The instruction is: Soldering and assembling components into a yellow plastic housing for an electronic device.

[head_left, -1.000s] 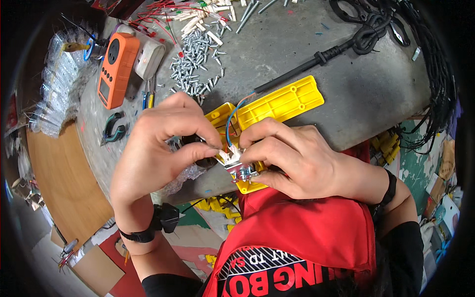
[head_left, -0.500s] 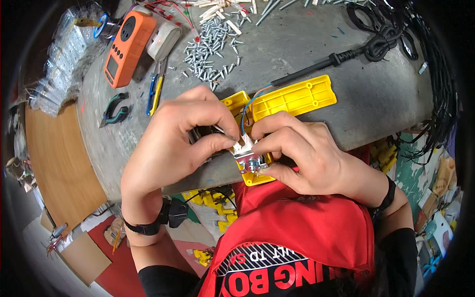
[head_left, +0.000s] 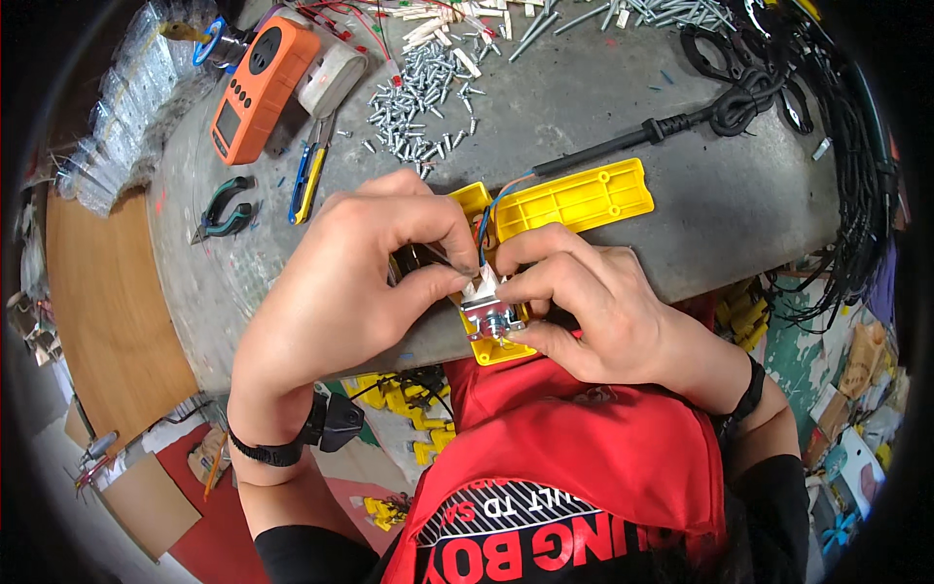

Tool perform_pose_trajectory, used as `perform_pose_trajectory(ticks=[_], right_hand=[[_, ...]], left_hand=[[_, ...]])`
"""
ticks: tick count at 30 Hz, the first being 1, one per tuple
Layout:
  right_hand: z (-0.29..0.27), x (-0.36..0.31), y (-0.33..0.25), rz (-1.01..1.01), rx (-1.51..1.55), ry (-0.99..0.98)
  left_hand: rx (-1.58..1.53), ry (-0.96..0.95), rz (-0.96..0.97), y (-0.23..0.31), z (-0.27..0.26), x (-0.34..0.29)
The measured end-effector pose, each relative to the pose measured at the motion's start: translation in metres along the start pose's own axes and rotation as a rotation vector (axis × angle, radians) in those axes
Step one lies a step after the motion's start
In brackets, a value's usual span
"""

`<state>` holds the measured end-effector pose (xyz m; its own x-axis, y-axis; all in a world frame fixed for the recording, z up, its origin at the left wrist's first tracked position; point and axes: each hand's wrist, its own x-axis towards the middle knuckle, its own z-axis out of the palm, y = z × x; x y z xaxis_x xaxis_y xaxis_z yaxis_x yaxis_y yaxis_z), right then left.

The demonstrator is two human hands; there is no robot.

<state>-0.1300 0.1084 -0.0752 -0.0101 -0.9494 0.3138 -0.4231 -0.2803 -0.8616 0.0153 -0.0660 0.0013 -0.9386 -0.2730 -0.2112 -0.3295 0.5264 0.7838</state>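
Observation:
At the near edge of the bench, my right hand [head_left: 598, 307] grips a small silver metal part [head_left: 489, 319] with a screw-like stub facing me and white pieces [head_left: 484, 282] on its far side. My left hand [head_left: 375, 263] is closed, thumb and forefinger pinched at those white pieces; what lies between the fingertips is mostly hidden. Beneath the metal part is a yellow plastic housing [head_left: 498, 354], largely covered by my hands. Blue and brown wires [head_left: 498, 200] run from a black cable [head_left: 589, 147] down to the white pieces. A long ribbed yellow shell half [head_left: 574, 202] lies beyond my right hand.
A pile of screws [head_left: 418, 107] lies beyond my hands, with long bolts [head_left: 686, 12] farther right. To the left are a utility knife [head_left: 307, 183], cutting pliers [head_left: 229, 209] and an orange meter [head_left: 263, 88]. Black cables [head_left: 861, 185] hang at the bench's right end.
The view has shifted slightly. Both hands keep nearly the same hold on the metal part and white pieces, with only slight finger movement.

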Motion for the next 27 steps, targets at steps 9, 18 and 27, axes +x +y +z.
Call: perform_pose_trajectory(ticks=[9,18,27], right_hand=[[0.001,0.003,-0.002,-0.001,-0.002,-0.010],[-0.001,-0.001,-0.001,0.008,-0.078,0.054],[-0.122,0.003,-0.001,0.110,-0.595,0.496]], left_hand=[[0.162,0.105,0.071,0.004,0.013,-0.013],[0.513,0.381,0.180,0.023,0.061,-0.055],[0.547,0.462,0.076,0.014,0.089,-0.062]])
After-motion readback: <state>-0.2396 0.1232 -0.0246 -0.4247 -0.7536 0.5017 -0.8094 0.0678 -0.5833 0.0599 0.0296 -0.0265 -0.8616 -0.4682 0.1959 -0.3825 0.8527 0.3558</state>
